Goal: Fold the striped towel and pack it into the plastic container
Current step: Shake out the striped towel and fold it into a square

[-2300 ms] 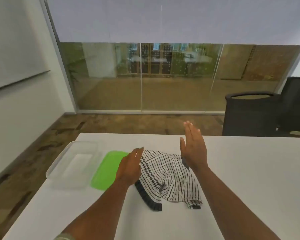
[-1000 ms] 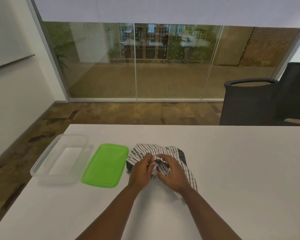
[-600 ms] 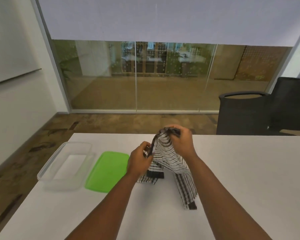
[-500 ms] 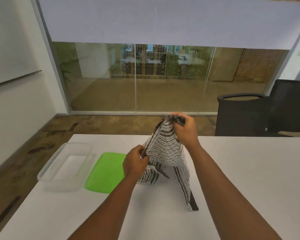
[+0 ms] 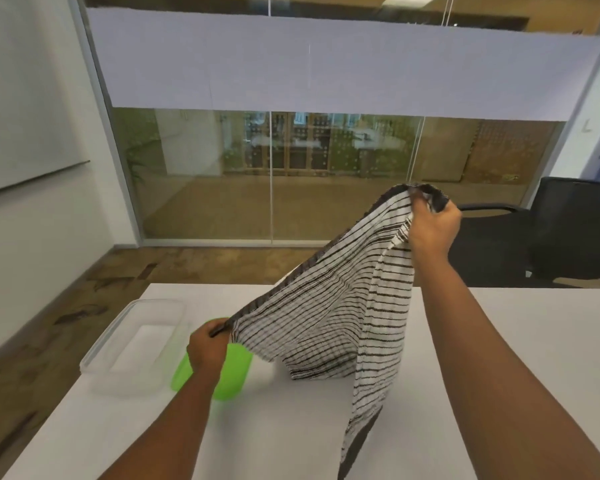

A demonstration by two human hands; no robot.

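Table edge: the far edge of the white table (image 5: 516, 341) runs just beyond my left hand (image 5: 207, 351); its left edge slants down outboard of that hand. Bare tabletop lies under and outboard of my right forearm. A black chair (image 5: 568, 233) stands behind my raised right hand (image 5: 430, 233), off the table.

Grip: right hand is clenched on one dark-bordered corner of the striped towel (image 5: 336, 313), held high. Left hand pinches the other end of the same border, low, just above the green lid (image 5: 232, 372). Border is stretched taut between both hands; the rest hangs, lower folds touching the table.

The clear plastic container (image 5: 136, 341) sits open, outboard of my left hand, beside the lid.

Hidden: my left hand and wrist cover part of the lid; the towel's lowest tip is cut off at the frame's bottom.
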